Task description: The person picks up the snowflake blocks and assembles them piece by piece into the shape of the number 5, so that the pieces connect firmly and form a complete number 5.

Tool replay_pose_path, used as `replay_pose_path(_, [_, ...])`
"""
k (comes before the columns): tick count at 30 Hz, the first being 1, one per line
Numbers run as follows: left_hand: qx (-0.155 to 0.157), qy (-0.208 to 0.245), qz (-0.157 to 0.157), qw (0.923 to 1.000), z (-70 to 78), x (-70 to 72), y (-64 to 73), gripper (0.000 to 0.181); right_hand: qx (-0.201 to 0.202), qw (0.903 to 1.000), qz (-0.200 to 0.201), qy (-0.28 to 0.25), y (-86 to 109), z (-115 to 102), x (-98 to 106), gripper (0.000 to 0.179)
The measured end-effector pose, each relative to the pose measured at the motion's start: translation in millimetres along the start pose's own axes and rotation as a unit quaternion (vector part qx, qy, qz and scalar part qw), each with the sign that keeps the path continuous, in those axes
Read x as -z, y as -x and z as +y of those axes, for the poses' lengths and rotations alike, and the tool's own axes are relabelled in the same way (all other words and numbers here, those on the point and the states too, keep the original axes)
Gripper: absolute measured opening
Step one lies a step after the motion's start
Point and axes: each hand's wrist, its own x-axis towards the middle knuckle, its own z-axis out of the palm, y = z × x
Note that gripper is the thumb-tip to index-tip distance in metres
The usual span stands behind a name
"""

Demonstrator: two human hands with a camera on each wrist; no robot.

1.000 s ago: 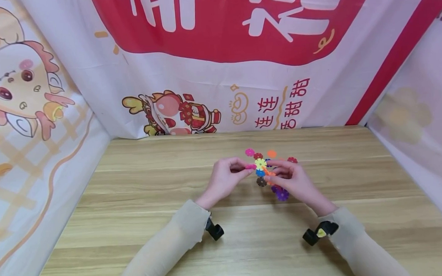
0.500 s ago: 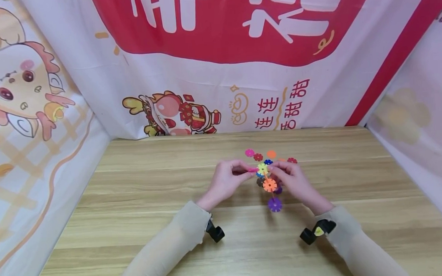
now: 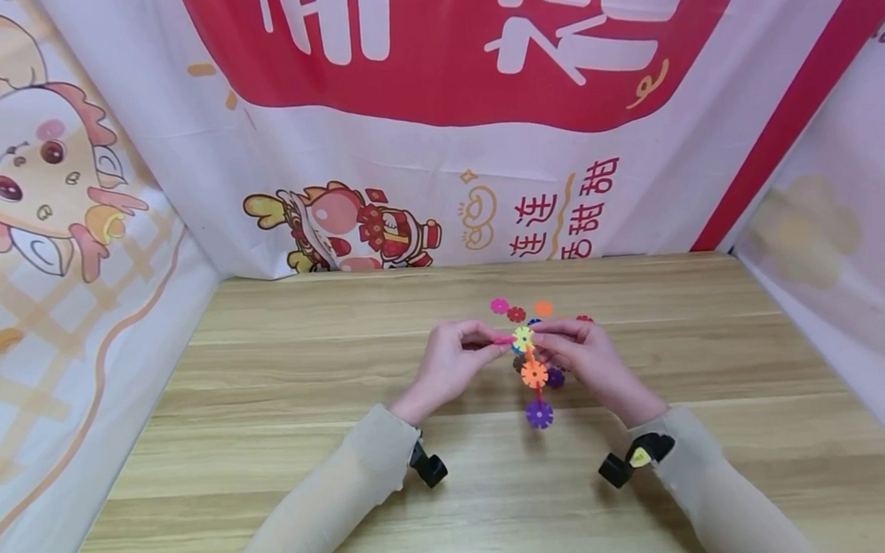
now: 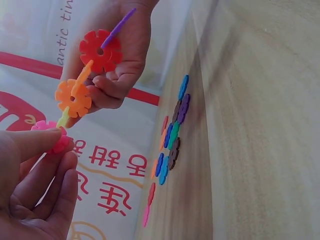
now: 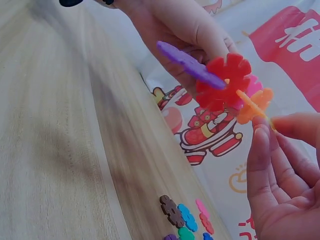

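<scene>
A chain of plastic snowflake discs stretches between both hands, raised over the table. My left hand [image 3: 454, 355] pinches the pink disc [image 4: 59, 142] at one end, thumb on top. Slotted into it is a yellow disc [image 3: 523, 337], whose edge the thumb and fingertips of my right hand [image 3: 585, 359] pinch. From the yellow disc the chain runs through orange discs [image 3: 534, 374] and a red disc [image 4: 101, 51] to a purple disc [image 3: 540, 414] at the near end. In the right wrist view the red disc partly covers the pink one.
Loose discs lie on the wooden table [image 3: 326, 349] behind and below the chain, among them a pink disc [image 3: 500, 306], a dark red disc [image 3: 516, 314], an orange disc [image 3: 543, 309] and a brown disc [image 5: 172, 211]. A printed cloth [image 3: 376, 146] stands along the back edge.
The orange and purple end of the chain has swung toward the person and left, out from under the right hand. The right fingers have shifted onto the yellow disc; the left hand has barely moved.
</scene>
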Motion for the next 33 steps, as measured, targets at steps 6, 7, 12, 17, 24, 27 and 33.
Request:
replay_pose_path(6, [0.002,0.009,0.006,0.9999,2.6,0.9,1.0,0.008,0.009,0.9999,0.003,-0.008,-1.2,0,-3,0.035])
replay_pose_path(7, [-0.001,0.011,0.007,0.9999,3.1,1.1,1.3,0.008,0.011,0.9999,0.004,-0.008,-1.2,-1,-4,0.034])
replay_pose_path(12, [-0.007,0.015,0.01,0.9998,2.6,1.7,2.1,0.008,0.017,0.9998,0.01,0.002,-0.5,-3,-6,0.031])
replay_pose_path(17, [-0.011,0.009,0.01,0.9999,1.5,2.3,2.3,0.007,0.012,0.9997,0.015,0.012,-0.1,-4,-8,0.031])
replay_pose_path(24, [-0.019,0.01,0.011,0.9997,1.9,2.8,3.2,0.008,0.015,0.9993,0.023,0.025,-0.6,-3,-11,0.028])
replay_pose_path(27, [-0.018,0.009,0.012,0.9997,1.6,2.8,3.4,0.008,0.016,0.9991,0.026,0.03,-1.1,-2,-13,0.027])
replay_pose_path(33, [-0.017,0.008,0.009,0.9998,0.2,2.3,2.8,0.007,0.018,0.9991,0.028,0.028,-1.0,-2,-14,0.027])
